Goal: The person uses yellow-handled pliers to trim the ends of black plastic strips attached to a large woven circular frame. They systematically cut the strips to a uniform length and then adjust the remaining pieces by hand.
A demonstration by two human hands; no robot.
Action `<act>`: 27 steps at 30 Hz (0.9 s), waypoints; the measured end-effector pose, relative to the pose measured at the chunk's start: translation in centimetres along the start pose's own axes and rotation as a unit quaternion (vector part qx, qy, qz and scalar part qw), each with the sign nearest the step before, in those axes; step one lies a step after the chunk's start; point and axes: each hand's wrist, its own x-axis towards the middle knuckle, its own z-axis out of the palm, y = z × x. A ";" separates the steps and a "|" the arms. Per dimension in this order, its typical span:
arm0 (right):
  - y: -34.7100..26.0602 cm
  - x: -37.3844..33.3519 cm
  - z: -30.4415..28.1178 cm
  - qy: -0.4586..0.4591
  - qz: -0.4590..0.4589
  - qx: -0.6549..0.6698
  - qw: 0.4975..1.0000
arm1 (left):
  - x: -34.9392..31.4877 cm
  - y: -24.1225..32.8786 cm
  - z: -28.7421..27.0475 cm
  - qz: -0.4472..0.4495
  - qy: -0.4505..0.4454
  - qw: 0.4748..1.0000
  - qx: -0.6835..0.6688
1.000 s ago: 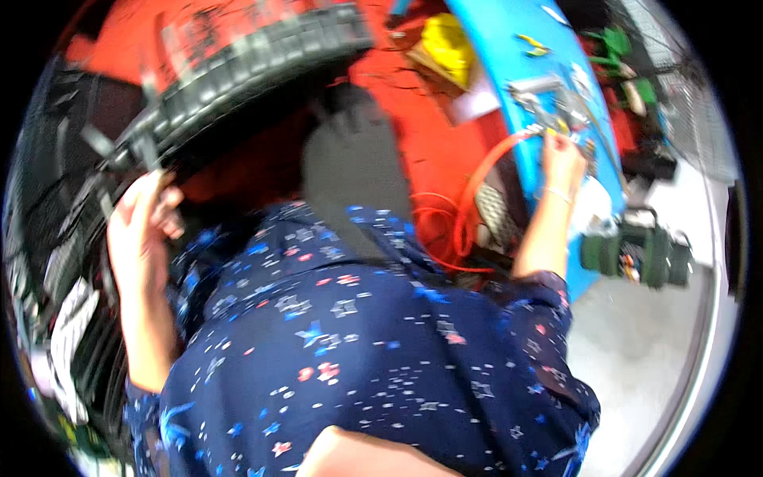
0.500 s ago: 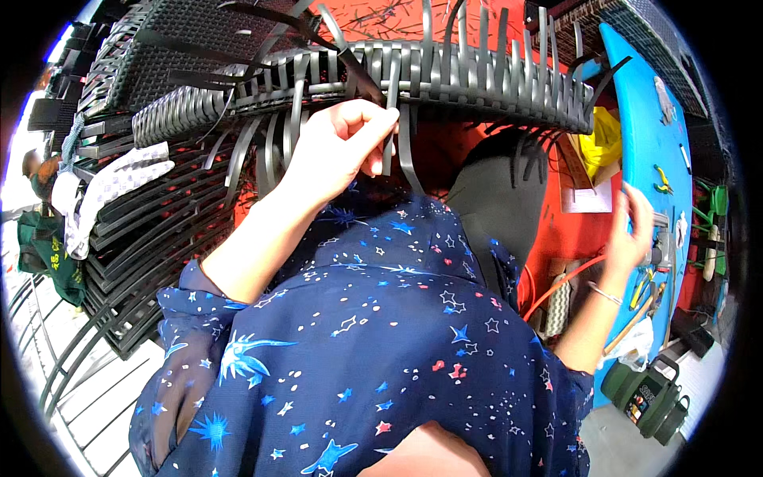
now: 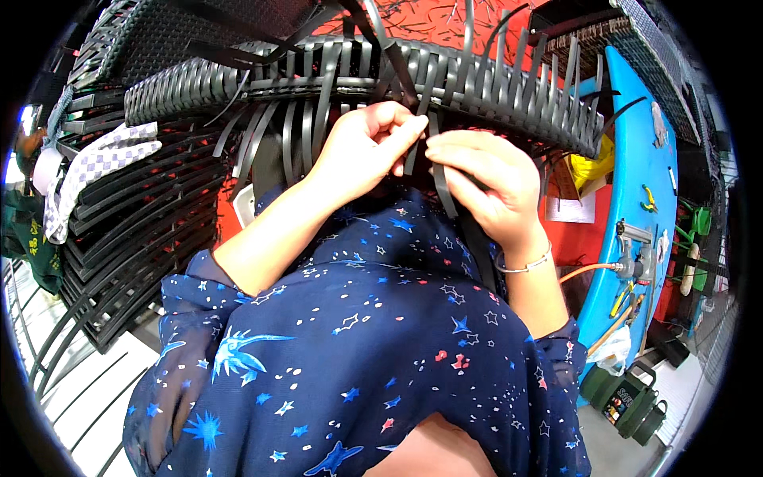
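- Single view only: head-worn fisheye camera, left unit of a side-by-side pair.
- Aimed steeply downward and forward, over the wearer's own chest.
- Very close range: left hand [image 3: 362, 151] and right hand [image 3: 481, 179] just above centre, at the woven frame [image 3: 445, 75] toward 12 o'clock.
- Blue workbench [image 3: 644, 171] at 3 o'clock, bent by lens distortion.
- Black vignette around the rim.

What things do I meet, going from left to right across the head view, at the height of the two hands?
Checked cloth → stacked dark woven frames → left hand → dark weaving strip → right hand → blue board.
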 end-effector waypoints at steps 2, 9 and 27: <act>-0.2 -0.7 0.5 -0.016 0.047 0.039 0.998 | 0.1 -0.3 -0.1 0.007 -0.002 1.000 -0.005; -1.0 -1.7 2.2 -0.009 0.126 0.157 0.980 | 0.2 -0.6 -0.2 0.007 0.002 1.000 0.005; -0.5 -1.0 1.8 0.007 0.122 0.037 0.992 | 0.2 -0.3 -0.2 0.010 0.001 1.000 -0.004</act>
